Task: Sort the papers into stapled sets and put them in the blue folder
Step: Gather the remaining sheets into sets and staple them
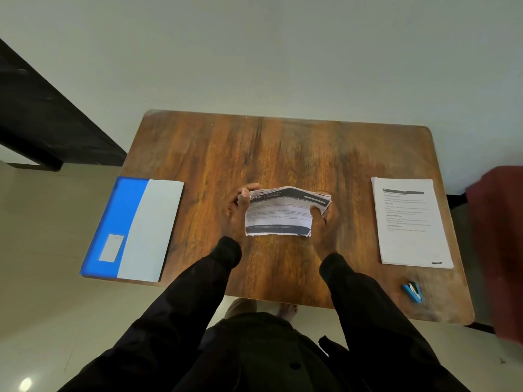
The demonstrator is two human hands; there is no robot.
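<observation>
The left hand [235, 215] and right hand [321, 226] are gripping a bunch of papers [278, 215] by its side edges, fingers [244, 198] curling round it, seemingly standing it on the table [283, 154]. The blue folder [124, 222] is lying well left of the fingers. A paper stack [407, 222] and stapler [413, 291] are lying to their right.

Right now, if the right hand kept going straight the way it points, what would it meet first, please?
Beyond the papers that the right hand grips, the way looks free: only bare table up to the wall, though depth is unclear.
</observation>
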